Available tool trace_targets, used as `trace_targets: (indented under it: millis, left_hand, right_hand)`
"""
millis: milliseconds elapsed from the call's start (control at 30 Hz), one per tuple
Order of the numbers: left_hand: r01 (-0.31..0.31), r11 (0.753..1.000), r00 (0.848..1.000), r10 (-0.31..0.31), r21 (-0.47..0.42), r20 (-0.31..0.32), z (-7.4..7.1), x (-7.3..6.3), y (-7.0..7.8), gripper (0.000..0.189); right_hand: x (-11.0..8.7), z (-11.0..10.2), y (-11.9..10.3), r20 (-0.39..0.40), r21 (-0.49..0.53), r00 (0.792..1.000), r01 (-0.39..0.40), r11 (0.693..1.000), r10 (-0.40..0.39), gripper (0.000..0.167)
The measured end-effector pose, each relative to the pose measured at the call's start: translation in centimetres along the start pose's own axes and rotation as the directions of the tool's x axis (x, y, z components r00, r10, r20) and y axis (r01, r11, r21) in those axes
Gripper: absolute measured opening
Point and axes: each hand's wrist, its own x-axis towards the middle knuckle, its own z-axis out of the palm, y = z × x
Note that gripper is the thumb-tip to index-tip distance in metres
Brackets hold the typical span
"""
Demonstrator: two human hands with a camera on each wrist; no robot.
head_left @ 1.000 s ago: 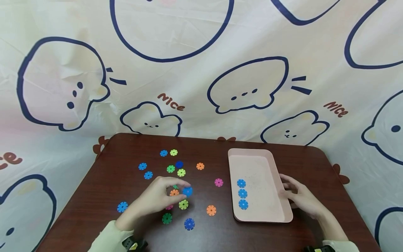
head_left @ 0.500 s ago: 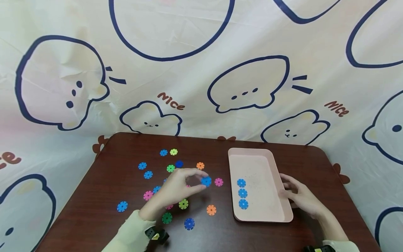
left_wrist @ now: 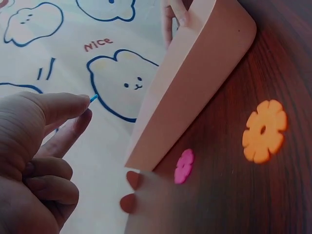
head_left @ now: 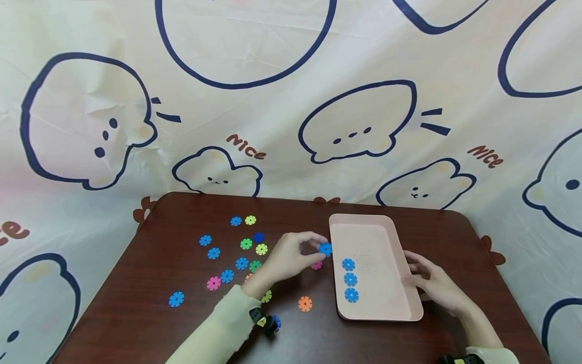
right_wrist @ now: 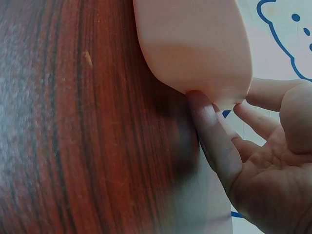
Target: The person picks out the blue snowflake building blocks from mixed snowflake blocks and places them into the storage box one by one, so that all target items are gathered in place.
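Observation:
My left hand [head_left: 293, 255] pinches a blue notched plastic disc [head_left: 325, 249] between thumb and fingertips, just off the left rim of the pink tray [head_left: 377, 311]. In the left wrist view the disc [left_wrist: 94, 98] shows only as a thin edge. Inside the tray, along its left side, lie several blue discs [head_left: 350, 279] in a column. My right hand [head_left: 434, 285] holds the tray's right side. Seen from the right wrist, its thumb [right_wrist: 207, 114] and fingertips touch the tray wall [right_wrist: 195, 53]. A pink disc [head_left: 317, 265] is partly hidden below the left hand.
Loose discs in several colours lie left of the tray, among them an orange disc [head_left: 305, 304], a green disc [head_left: 246, 243] and a blue disc [head_left: 176, 299]. The left forearm covers some of them. A patterned cloth [head_left: 282, 111] hangs behind the brown table [head_left: 136, 283].
My left hand has carried the blue disc rightward and away from me, from among the loose discs to the tray's left rim. The right hand and tray have stayed put.

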Motion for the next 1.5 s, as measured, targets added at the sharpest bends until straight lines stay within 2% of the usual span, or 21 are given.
trace_targets:
  millis: [300, 467, 667, 800, 1100, 1500]
  left_hand:
    - [0.07, 0.997, 0.997, -0.068, -0.044, 0.036, 2.6, 2.9, -1.8, 0.027]
    - [0.08, 0.997, 0.995, -0.08, -0.002, 0.063, 3.8, 4.1, -2.3, 0.026]
    - [0.107, 0.992, 0.988, -0.113, 0.064, 0.109, 5.1, 5.2, -2.2, 0.026]
    - [0.115, 0.984, 0.985, -0.131, 0.134, 0.117, 5.9, 5.8, -2.1, 0.025]
    - [0.125, 0.934, 0.982, -0.164, 0.334, 0.092, 6.8, 6.6, -1.3, 0.021]
    - [0.098, 0.875, 0.981, -0.165, 0.474, 0.103, 7.5, 7.0, -1.0, 0.024]
  right_hand:
    - [0.0, -0.2, 0.1, 0.006, 0.016, 1.0, 0.008, 1.0, -0.008, 0.075]
    - [0.0, -0.2, 0.2, 0.005, 0.01, 1.0, 0.005, 1.0, -0.005, 0.075]
    - [-0.1, -0.1, 0.3, 0.006, 0.021, 1.0, 0.001, 1.0, -0.001, 0.075]
    - [-0.1, -0.1, 0.2, 0.002, 0.018, 1.0, -0.006, 1.0, 0.006, 0.075]
    - [0.2, -0.1, -0.1, -0.012, -0.001, 1.0, -0.023, 1.0, 0.023, 0.073]
    - [0.1, -0.1, 0.2, -0.003, 0.007, 1.0, 0.014, 1.0, -0.014, 0.074]
